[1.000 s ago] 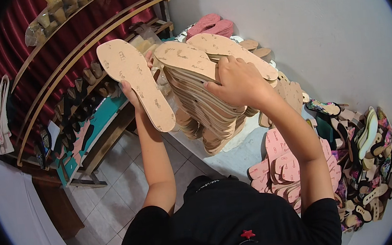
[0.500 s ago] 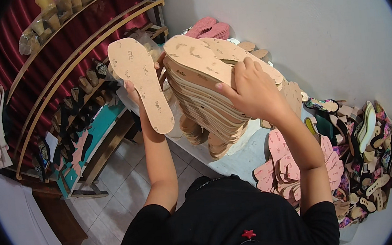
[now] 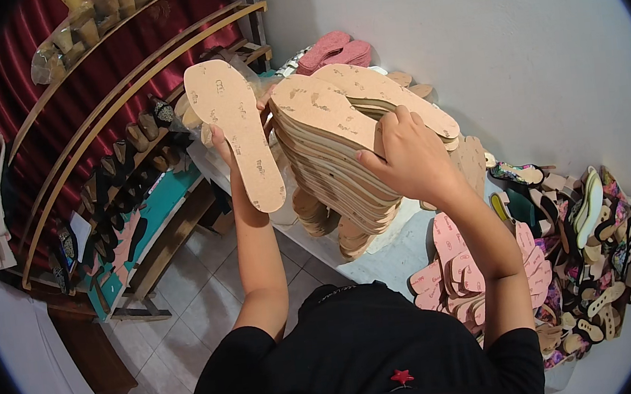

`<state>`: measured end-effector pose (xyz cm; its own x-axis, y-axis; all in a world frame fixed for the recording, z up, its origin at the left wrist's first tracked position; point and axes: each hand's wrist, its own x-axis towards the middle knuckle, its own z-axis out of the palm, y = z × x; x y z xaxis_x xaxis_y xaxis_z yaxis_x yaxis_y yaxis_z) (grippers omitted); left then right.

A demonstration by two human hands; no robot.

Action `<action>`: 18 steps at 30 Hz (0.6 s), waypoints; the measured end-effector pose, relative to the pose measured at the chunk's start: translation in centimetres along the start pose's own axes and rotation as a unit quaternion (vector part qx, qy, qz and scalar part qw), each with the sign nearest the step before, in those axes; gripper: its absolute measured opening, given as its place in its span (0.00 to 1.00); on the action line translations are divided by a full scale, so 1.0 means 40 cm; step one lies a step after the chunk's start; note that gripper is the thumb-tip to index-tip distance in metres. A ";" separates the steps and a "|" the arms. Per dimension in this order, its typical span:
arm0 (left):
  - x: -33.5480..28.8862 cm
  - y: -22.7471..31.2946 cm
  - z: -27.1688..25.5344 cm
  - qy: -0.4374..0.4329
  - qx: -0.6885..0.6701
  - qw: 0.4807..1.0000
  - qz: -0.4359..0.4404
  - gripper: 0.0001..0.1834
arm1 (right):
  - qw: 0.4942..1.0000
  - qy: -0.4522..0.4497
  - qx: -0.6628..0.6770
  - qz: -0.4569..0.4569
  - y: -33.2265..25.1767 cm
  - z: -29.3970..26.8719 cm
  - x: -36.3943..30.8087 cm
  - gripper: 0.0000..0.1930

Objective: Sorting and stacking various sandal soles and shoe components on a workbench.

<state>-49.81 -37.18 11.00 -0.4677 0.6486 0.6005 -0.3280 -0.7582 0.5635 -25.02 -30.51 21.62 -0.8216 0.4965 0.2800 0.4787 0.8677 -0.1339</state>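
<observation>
I hold one tan insole (image 3: pixel 237 132) in my left hand (image 3: pixel 221 145), up toward eleven o'clock in my view, thumb on its nine o'clock edge and fingers showing past its other edge. Its toe end tips to eleven o'clock, its narrow heel to about six. Only a slim gap parts it from the tall stack of insoles (image 3: pixel 334 157) just past twelve o'clock; on its nine o'clock side the air is open. My right hand (image 3: pixel 411 150) lies toward one o'clock, fingers bent over the stack's heel end, thumb at its rim; whether I pinch a piece or only rest there, I cannot tell.

The held insole looks flat, smooth and matt, with small dark marks. The stack's layered edges alternate cream and tan, leaning unevenly, and a second toe-shaped top sits just behind. Pink insoles (image 3: pixel 453 244) fan out at four o'clock, beside a tangled heap of sandals (image 3: pixel 597 246) nearer three.

Underneath is a pale table (image 3: pixel 403 242), its near edge slanting toward five o'clock. Grey floor tiles (image 3: pixel 189 308) show at eight, a teal-topped bench (image 3: pixel 167 192) with shoes at nine, a glossy dark-red curtain (image 3: pixel 195 7) toward eleven, a plain grey wall (image 3: pixel 483 44) at two.
</observation>
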 end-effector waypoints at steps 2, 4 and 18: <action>-0.002 -0.013 -0.026 0.025 -0.057 0.998 -0.002 0.42 | 1.000 0.004 0.000 -0.003 0.000 0.001 0.007 0.25; -0.004 -0.017 -0.025 0.038 -0.046 0.998 -0.007 0.42 | 1.000 0.008 -0.007 -0.009 0.006 0.012 0.017 0.25; -0.018 0.070 -0.001 0.121 0.148 0.965 0.180 0.47 | 0.974 0.173 0.056 -0.133 -0.043 -0.018 -0.007 0.35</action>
<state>-50.42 -39.76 12.10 -0.6978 0.2847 0.6572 0.1240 -0.8557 0.5024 -25.40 -32.16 22.47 -0.7495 0.2318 0.6201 0.2099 0.9716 -0.1095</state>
